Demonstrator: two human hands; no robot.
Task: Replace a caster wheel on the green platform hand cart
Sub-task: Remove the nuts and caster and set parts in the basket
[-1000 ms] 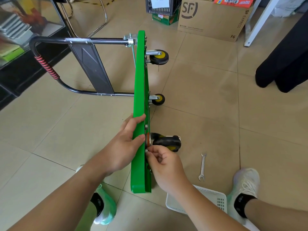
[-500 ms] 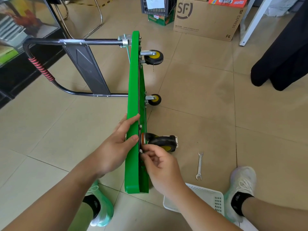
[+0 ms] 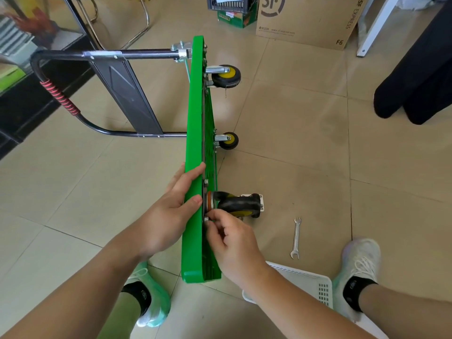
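One green platform hand cart [image 3: 195, 143], tipped up on its long edge on the tile with the underside facing right. Puts the wheel mounts out in the open instead of under the deck. Off to the left, its black handle [image 3: 61, 99] sticking straight out with the lower bar down on the floor, a decent prop against tipping that way. Down by the right shoe, a white basket [image 3: 305, 282], reads as the parts bin.

Then the left hand [image 3: 171, 209], clamped over the top edge of the deck, keeping the whole thing upright. At the far end, an upper far caster [image 3: 226, 75] and a lower far caster [image 3: 228, 140], both bolted on and left alone.

Near end, a third caster [image 3: 238, 204] sitting right against the underside beside the left hand, so clearly the one being swapped. Just below its plate, the right hand [image 3: 230, 236], thumb and fingertips pinched on something small at the deck. Probably a nut [image 3: 206, 219], but too tiny to call. Looks like finger-threading first.

Last, an open-end wrench [image 3: 296, 238] flat on the floor, well clear of both hands but handy for the final tightening.
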